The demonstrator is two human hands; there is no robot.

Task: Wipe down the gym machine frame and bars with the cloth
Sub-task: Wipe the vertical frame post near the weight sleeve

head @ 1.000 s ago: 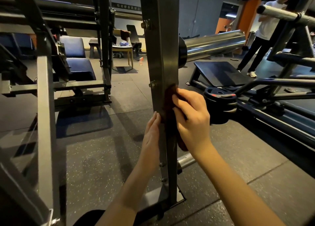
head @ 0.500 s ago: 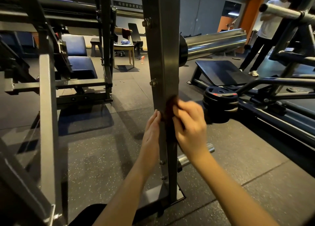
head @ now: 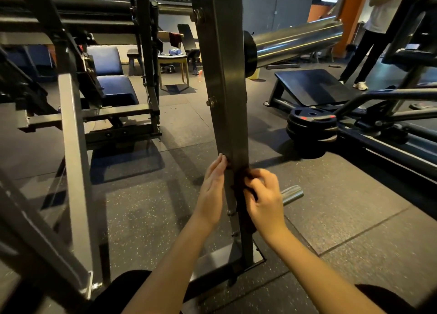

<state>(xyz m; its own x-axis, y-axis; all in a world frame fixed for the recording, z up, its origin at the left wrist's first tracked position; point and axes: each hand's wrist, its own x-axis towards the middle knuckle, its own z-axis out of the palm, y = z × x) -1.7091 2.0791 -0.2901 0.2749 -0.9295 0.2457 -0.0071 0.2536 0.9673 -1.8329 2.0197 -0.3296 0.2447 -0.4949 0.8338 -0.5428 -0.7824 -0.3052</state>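
Note:
A tall grey steel upright post of the gym machine stands right in front of me, bolted to a base plate on the floor. My right hand grips a dark reddish-brown cloth and presses it against the lower part of the post's right face. My left hand lies flat with straight fingers against the post's left face, at about the same height. Most of the cloth is hidden under my right hand; a strip hangs down along the post.
A chrome sleeve bar juts out to the right of the post, with a short chrome peg low down. Stacked weight plates and a dark footplate lie to the right. A blue padded seat and frame bars stand left. A person stands far right.
My right hand has slid the cloth down the post from near the middle bolt to a lower spot. The left hand stayed flat on the post's left side.

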